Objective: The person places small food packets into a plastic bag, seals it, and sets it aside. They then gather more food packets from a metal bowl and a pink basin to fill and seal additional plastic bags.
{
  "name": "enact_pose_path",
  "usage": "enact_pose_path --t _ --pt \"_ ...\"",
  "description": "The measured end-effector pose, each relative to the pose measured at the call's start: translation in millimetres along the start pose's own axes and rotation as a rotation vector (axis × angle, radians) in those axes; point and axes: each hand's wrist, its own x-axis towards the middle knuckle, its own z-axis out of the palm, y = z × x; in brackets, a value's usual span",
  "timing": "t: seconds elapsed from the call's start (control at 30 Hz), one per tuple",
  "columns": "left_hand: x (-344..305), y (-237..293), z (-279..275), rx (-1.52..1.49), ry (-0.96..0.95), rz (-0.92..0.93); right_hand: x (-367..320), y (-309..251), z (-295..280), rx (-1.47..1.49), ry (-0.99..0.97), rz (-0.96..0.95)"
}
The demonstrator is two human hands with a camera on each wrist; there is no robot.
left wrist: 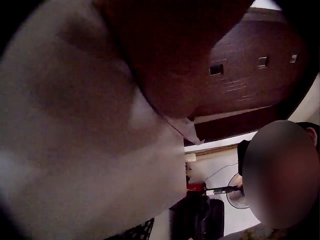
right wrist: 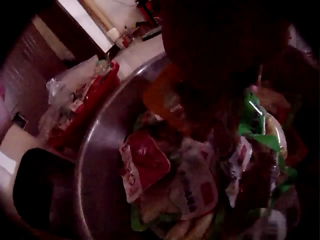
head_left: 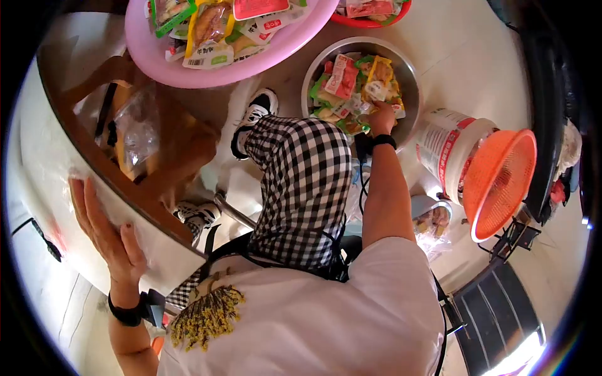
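Note:
My right hand (head_left: 381, 118) reaches down into a round metal basin (head_left: 307, 84) heaped with small sealed food packets. Its fingers are among the packets and partly hidden; I cannot tell whether they pinch one. Close by lie a red-and-white packet (head_left: 343, 76) and a yellow packet (head_left: 380, 70). The right wrist view is dark, with the hand a shadow above a red packet (right wrist: 145, 162) and a green-edged packet (right wrist: 254, 117). My left hand (head_left: 103, 229) rests with straight fingers on a pale tabletop (head_left: 47, 156), holding nothing.
A pink basin (head_left: 182, 76) and a red basin (head_left: 389, 21), both with packets, stand beyond. Right of the metal basin are a white bucket (head_left: 439, 147) and an orange colander (head_left: 501, 188). Brown wooden legs (head_left: 88, 84) show under the table.

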Motion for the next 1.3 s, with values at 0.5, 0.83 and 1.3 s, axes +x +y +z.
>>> enact_pose_path --t 0.5,0.83,1.3 --pt "13 10 3 -0.025 0.072 -0.101 -36 -152 -241 -0.213 0.215 -0.626" --pt "12 18 -9 -0.079 0.094 -0.121 2 -302 -228 0.902 -0.107 -0.457" --pt "14 12 -6 0.035 0.013 -0.039 -16 -46 -16 -0.058 -0.270 -0.119"
